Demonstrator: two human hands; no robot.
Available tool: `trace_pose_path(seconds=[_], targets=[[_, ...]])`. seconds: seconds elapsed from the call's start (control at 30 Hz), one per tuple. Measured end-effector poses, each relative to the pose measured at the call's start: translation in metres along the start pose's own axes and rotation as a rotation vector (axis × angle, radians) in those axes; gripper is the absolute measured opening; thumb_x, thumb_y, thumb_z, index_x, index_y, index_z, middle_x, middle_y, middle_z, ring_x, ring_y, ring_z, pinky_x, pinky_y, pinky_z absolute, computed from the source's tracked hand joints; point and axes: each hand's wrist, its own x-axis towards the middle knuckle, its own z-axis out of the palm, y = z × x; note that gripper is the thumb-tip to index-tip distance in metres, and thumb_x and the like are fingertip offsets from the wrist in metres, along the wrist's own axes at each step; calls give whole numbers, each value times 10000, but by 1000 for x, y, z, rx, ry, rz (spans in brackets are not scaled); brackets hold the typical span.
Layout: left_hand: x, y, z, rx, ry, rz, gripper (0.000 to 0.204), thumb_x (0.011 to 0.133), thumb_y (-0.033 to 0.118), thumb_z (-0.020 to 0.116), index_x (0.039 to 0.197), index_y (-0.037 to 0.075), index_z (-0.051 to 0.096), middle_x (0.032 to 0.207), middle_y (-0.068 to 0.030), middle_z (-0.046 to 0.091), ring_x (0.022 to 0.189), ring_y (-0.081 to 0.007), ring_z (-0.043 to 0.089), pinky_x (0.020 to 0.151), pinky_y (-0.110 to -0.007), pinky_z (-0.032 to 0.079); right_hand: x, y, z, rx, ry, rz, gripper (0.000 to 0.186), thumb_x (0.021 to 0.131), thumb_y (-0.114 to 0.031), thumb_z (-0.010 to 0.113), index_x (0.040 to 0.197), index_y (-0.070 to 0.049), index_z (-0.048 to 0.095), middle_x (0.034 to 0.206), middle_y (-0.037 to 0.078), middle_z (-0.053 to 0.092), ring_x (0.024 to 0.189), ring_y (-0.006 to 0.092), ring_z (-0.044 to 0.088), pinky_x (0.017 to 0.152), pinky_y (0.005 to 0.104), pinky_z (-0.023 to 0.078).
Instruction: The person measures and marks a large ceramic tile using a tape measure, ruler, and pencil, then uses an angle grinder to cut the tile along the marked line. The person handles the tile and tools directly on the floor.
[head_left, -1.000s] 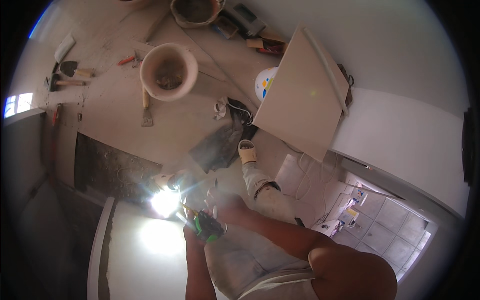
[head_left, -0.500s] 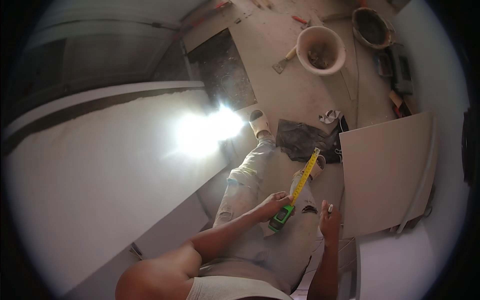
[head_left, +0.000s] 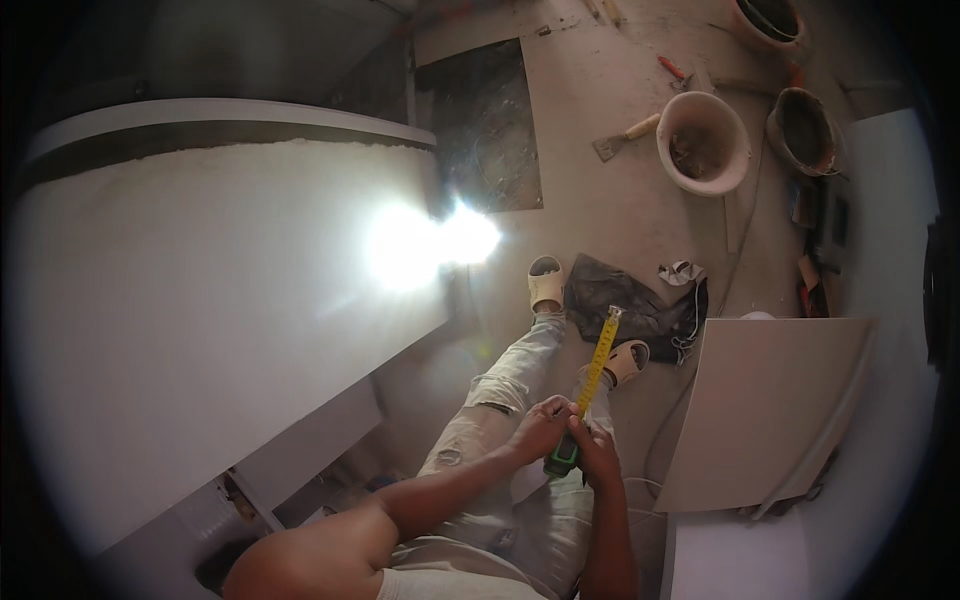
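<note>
Tape measure (head_left: 592, 380): green-and-black case (head_left: 562, 458), yellow blade (head_left: 602, 353) extended, metal tip (head_left: 614, 312); left hand (head_left: 541, 430) and right hand (head_left: 598, 452) both gripping it.

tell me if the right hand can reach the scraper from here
Probably not: the scraper lies on the floor well beyond the feet, and the right hand is at the tape.

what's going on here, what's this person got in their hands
Both bare hands meet at a green tape measure: the left hand by the base of its extended yellow blade, the right hand beside its case. In view, the blade's tip overlaps a crumpled dark sheet on the floor. Farther off are a scraper and an open pot.
</note>
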Motion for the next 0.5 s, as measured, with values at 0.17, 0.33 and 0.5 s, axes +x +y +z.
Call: trace_pose_path(seconds=[0.17, 0.33, 0.5], targets=[[13, 14, -52, 47, -62, -30, 349, 996, 358, 559, 1085, 36, 657, 949, -113, 678, 880, -178, 643, 800, -335, 501, 26, -5, 41, 50, 82, -81, 549, 885, -440, 735, 1136, 38, 632, 939, 69, 674, 795, 112, 622, 670, 262, 501], [28, 5, -91, 333, -218, 37, 435, 983, 443, 580, 1056, 27, 682, 1011, -101, 674, 925, -164, 618, 841, -336, 476, 28, -33, 59, -107, 249, -190, 372, 855, -355, 769, 964, -2, 727, 792, 52, 694, 624, 105, 626, 521, 273, 480], [33, 3, -96, 232, -380, -188, 387, 955, 384, 619, 1068, 20, 689, 895, -69, 664, 820, -142, 599, 772, -309, 478, 22, -23, 38, -136, 427, -75, 366, 863, -364, 765, 874, -3, 710, 646, 54, 624, 544, 139, 587, 503, 320, 459]])
